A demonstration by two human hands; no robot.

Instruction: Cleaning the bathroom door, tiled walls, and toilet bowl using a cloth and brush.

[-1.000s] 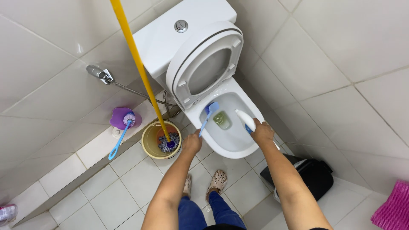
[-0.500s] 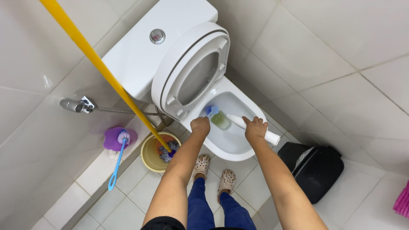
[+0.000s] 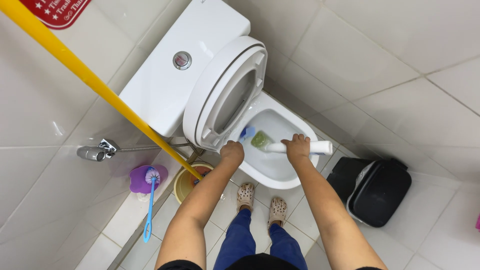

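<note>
I look down on a white toilet (image 3: 280, 172) with its seat and lid (image 3: 225, 95) raised against the tank. My left hand (image 3: 232, 151) grips the handle of a blue toilet brush (image 3: 246, 132) whose head reaches into the bowl. My right hand (image 3: 297, 147) is closed around a white cleaner bottle (image 3: 320, 147), held sideways over the bowl with its nozzle pointing left. A green patch (image 3: 260, 139) lies in the bowl between brush and nozzle.
A yellow pole (image 3: 90, 77) slants down into a yellow bucket (image 3: 182, 185) left of the toilet. A purple holder with a blue brush (image 3: 148, 177) sits on the ledge. A spray hose (image 3: 95, 151) hangs on the wall. A black bin (image 3: 375, 187) stands at right.
The camera has moved closer and shifted. My right hand has turned the white bottle from slanted to lying sideways across the bowl. My left hand has stayed on the brush.
</note>
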